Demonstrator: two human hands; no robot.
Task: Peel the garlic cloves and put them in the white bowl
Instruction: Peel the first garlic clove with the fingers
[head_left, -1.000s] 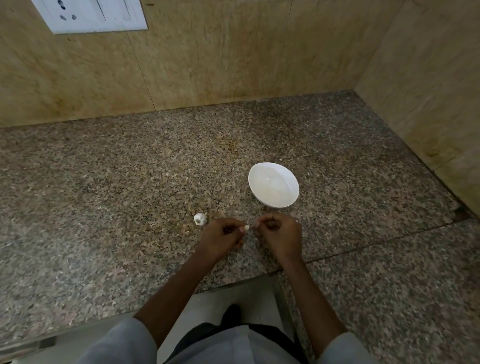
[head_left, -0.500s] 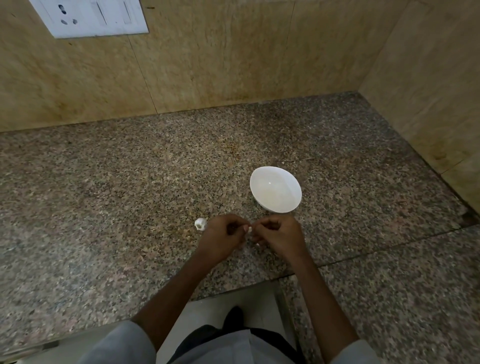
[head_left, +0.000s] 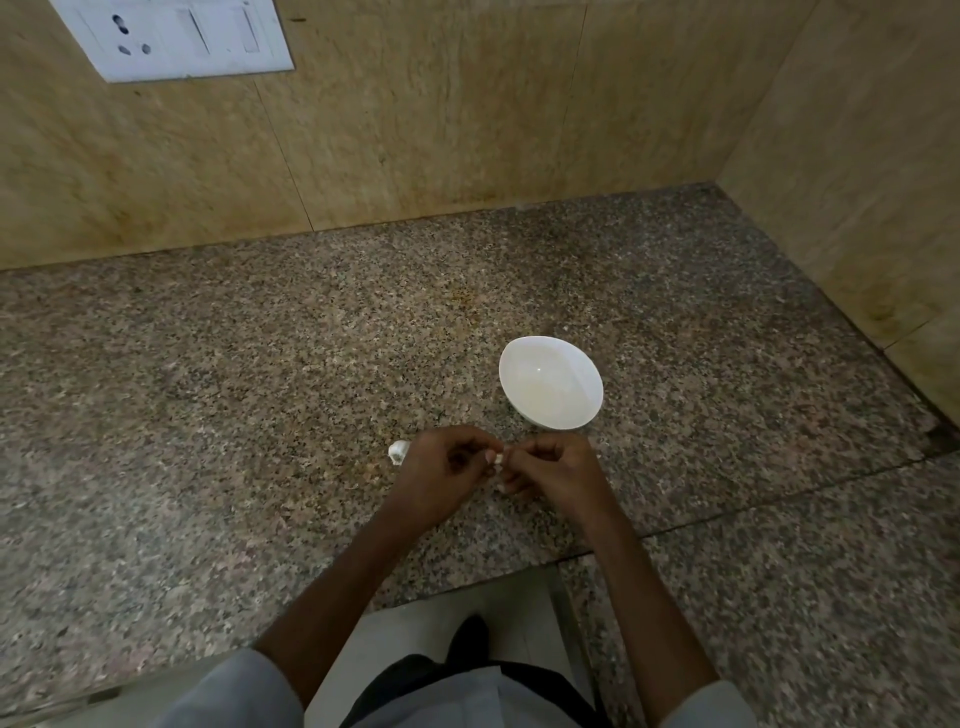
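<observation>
Over a speckled granite counter (head_left: 260, 415), left hand (head_left: 441, 475) and right hand (head_left: 558, 473) both pinch one small white garlic clove (head_left: 498, 458), near a round white bowl (head_left: 550, 389).

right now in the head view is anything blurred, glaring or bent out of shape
Head view: wide-angle lens bows the wall lines; light is soft, one small glint in the white bowl; the garlic clove pinched by left hand and right hand looks tiny and soft.
</observation>
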